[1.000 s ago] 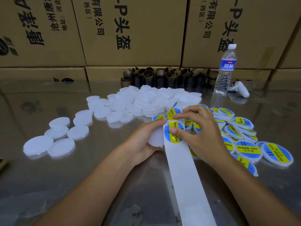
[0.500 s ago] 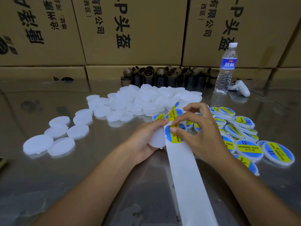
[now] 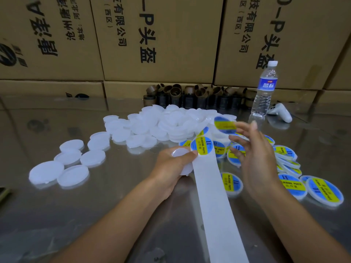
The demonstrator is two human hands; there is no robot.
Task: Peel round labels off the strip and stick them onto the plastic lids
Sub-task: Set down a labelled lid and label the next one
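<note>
The right hand (image 3: pixel 256 160) has left the strip (image 3: pixel 212 186) and come up and away with a label (image 3: pixel 225 125) peeled clean off! From the left: bare white lids (image 3: pixel 74 173) lie loose on the counter (image 3: pixel 114 205), with a bigger heap (image 3: pixel 171 122) behind. The left hand (image 3: pixel 171 164) grips one blank lid (image 3: pixel 179 152) together with the strip, thumb beside the next label (image 3: pixel 201 148), which reads "SOLDERING PASTE" on a yellow band across blue. The strip's long axis runs from the near edge straight away to that hand. The right hand holds the peeled label by its edge at the fingertips, other fingers spread, and it is blurred. The blank lid lies down and left of it, so that looks like the path. Right again, finished lids (image 3: pixel 325 190) carry the same wording. The bottle (image 3: pixel 265 90) has a blue wrap I can't read; the boxes (image 3: pixel 161 35) show "有限公司" and "头盔".
</note>
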